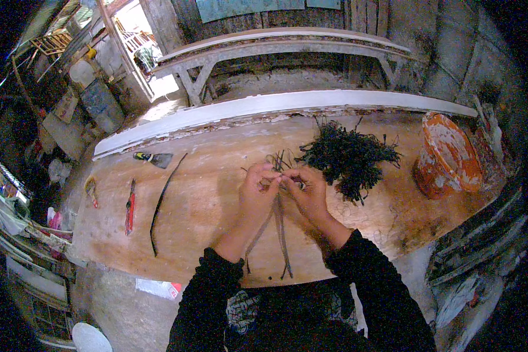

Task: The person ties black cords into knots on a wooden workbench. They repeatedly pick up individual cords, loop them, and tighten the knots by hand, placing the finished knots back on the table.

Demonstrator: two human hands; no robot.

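Behind the long, light-brown wooden surface (199, 234), a long, narrow, whitish-grey wooden bench (299, 48) is set along a back wall of dark, weathered planks (366, 20). The dusty grey floor (114, 299) is lit brightly by daylight near a wood-framed doorway (139, 44) at the upper left.

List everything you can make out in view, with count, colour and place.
Table: one, brown, centre
Strands: several, dark, between both hands, trailing nearward
Strand pile: one, blackish, right of the hands
Bucket: one, orange with white smears, table's right end
Dark strip: one, black, left of the hands
Cutter: one, red, left of the strip
Scraper: one, black-yellow handle, far left
Small tool: one, tan, leftmost
Board: one, white, table's far edge
Bench: one, greyish, background
Surrounding clutter: uncountable, too dim
Left hand: one, bare, centre
Right hand: one, bare, centre
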